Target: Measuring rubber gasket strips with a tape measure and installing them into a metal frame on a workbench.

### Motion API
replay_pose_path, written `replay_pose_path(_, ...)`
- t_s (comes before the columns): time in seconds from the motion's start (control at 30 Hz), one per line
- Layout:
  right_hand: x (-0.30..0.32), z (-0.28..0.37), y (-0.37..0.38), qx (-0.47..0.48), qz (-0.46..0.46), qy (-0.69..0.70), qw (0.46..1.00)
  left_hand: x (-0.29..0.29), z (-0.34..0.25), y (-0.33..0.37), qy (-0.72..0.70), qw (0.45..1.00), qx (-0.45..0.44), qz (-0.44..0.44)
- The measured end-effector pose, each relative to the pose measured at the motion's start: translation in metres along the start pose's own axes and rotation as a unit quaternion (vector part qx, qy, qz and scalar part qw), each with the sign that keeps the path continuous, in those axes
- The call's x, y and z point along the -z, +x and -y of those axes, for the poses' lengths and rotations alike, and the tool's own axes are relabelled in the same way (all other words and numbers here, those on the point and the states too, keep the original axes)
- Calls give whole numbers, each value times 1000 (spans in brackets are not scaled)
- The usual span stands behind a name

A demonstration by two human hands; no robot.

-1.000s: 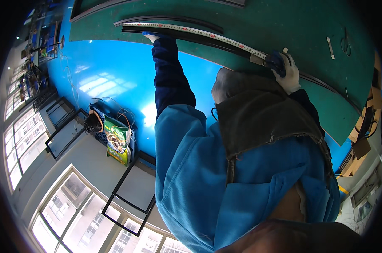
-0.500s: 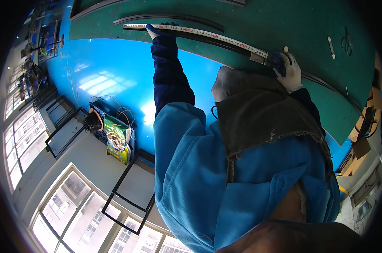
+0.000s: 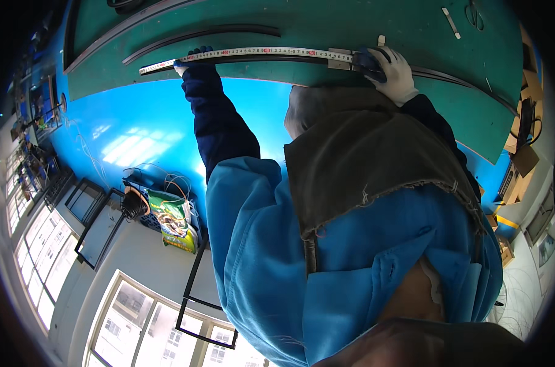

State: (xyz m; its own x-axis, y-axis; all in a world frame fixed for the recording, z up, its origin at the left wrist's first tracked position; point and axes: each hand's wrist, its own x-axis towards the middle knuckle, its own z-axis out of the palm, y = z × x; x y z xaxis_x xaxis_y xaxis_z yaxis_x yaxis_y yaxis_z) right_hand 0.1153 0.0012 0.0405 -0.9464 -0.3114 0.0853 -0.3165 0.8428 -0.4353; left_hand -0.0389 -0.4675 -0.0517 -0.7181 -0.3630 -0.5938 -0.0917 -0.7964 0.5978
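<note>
A tape measure's white blade (image 3: 247,52) is drawn out along a long dark strip (image 3: 259,60) near the green bench top's front edge. My left hand (image 3: 190,61), gloved in white and dark blue, closes around the blade and strip near the blade's left end. Its fingertips show beyond the far side. At the other end my right hand (image 3: 392,74), gloved alike, wraps around the dark tape measure case, mostly hidden by the fingers. A small grey metal piece (image 3: 340,59) sits at the blade just left of that hand.
Beyond the tape lies another dark curved-looking strip (image 3: 204,33). Scissors (image 3: 474,16) and a white stick-like tool (image 3: 451,23) rest at the far right of the green bench top (image 3: 351,27). At lower left stand a green bag (image 3: 172,221), a wire spool (image 3: 134,203) and dark frames (image 3: 204,293).
The whole view has turned and shifted, so the bench, tape and both hands appear farther left. Both hands keep their holds, with no clear movement along the tape.
</note>
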Motion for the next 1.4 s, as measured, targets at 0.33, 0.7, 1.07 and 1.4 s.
replay_pose_path(0.33, 3, 6, 8, 31, 7, -8, 999, 35, -7, 18, -22, 980, -14, 197)
replay_pose_path(0.7, -3, 2, 4, 28, -26, -44, 998, 1, 15, -18, -36, 988, -30, 144)
replay_pose_path(1.07, -5, -6, -2, 5, 9, -37, 999, -8, 17, -19, 21, 995, -42, 88)
replay_pose_path(1.4, 3, 5, -1, -10, 19, -50, 999, 6, 17, 5, 15, 997, -35, 73)
